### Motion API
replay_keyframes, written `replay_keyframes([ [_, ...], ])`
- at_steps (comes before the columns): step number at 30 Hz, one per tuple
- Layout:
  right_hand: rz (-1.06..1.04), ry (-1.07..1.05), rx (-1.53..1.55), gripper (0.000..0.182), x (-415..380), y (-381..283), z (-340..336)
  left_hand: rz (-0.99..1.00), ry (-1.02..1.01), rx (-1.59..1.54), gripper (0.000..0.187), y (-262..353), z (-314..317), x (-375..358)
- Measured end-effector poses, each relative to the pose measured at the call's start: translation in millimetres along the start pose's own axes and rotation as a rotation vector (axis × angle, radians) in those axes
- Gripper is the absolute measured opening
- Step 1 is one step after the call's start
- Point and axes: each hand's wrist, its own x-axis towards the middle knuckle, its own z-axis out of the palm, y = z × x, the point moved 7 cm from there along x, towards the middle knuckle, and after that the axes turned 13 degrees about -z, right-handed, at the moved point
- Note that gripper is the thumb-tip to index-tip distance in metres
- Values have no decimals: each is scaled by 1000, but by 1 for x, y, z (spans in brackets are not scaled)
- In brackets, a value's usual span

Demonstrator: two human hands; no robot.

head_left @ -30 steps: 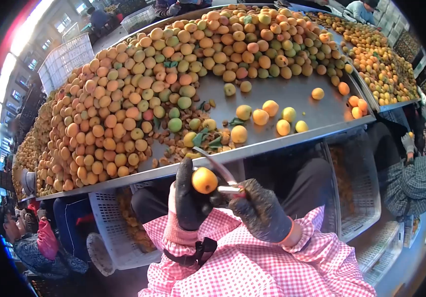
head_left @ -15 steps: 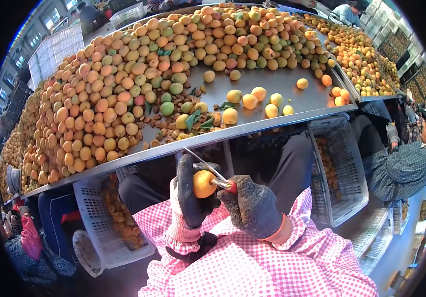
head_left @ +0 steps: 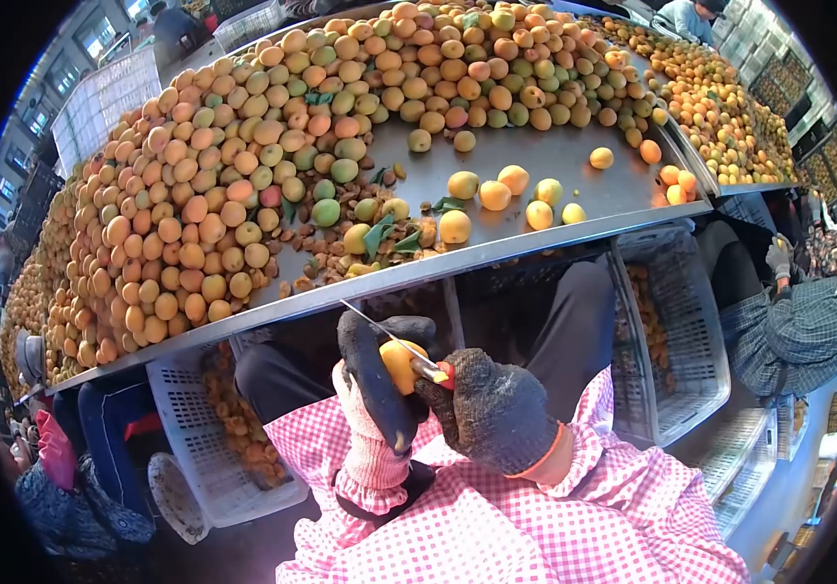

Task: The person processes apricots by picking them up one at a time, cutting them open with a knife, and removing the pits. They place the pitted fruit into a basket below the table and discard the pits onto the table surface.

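My left hand (head_left: 377, 375), in a dark glove, is wrapped round an apricot (head_left: 400, 367) above my lap. A knife (head_left: 422, 362) with a red and yellow handle is gripped in my gloved right hand (head_left: 492, 401). Its thin blade lies across the apricot and points up and left past my left fingers. Both hands are close together, just in front of the metal table's edge (head_left: 360, 289). Beyond them a large pile of apricots (head_left: 214, 185) covers much of the table, and several loose apricots (head_left: 494, 196) rest on the bare metal nearer to me.
Beside my left leg stands a white crate (head_left: 185, 419) with apricot pieces inside; another crate (head_left: 696, 360) is on the right. Brown pits and green leaves (head_left: 377, 237) lie near the table's edge. A person in a checked top (head_left: 793, 331) sits at the right.
My left fingers have spread and tilted, and the apricot has turned in them. The knife blade has moved from behind the fruit to across its front. My view has shifted slightly.
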Motion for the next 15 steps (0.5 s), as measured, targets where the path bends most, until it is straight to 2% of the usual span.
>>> replay_keyframes([
  [1,1,6,4,26,2,3,-2,60,41,-14,61,4,0,1],
  [2,22,-78,94,23,5,7,2,121,80,-26,61,8,1,1],
  [3,43,-161,183,22,7,11,8,298,95,45,62,26,9,-7],
  [4,42,-152,187,22,13,17,6,304,94,54,62,26,5,-4],
  [6,393,-183,1266,17,12,27,29,231,159,181,62,19,-11,8],
  [7,426,-295,1505,16,5,23,27,173,113,33,61,20,-8,17],
  [8,453,-416,1741,17,-2,16,19,273,46,28,63,36,1,12],
  [10,425,-140,1629,15,-9,15,5,200,161,-289,67,31,-6,18],
  [11,424,-140,1639,15,-9,15,8,318,193,62,72,43,2,11],
  [13,265,-76,950,18,-3,27,2,277,211,35,73,47,21,3],
  [14,263,-70,952,18,-4,26,5,235,221,0,75,46,27,3],
  [15,186,-36,719,20,-3,25,1,224,92,-86,76,42,31,6],
])
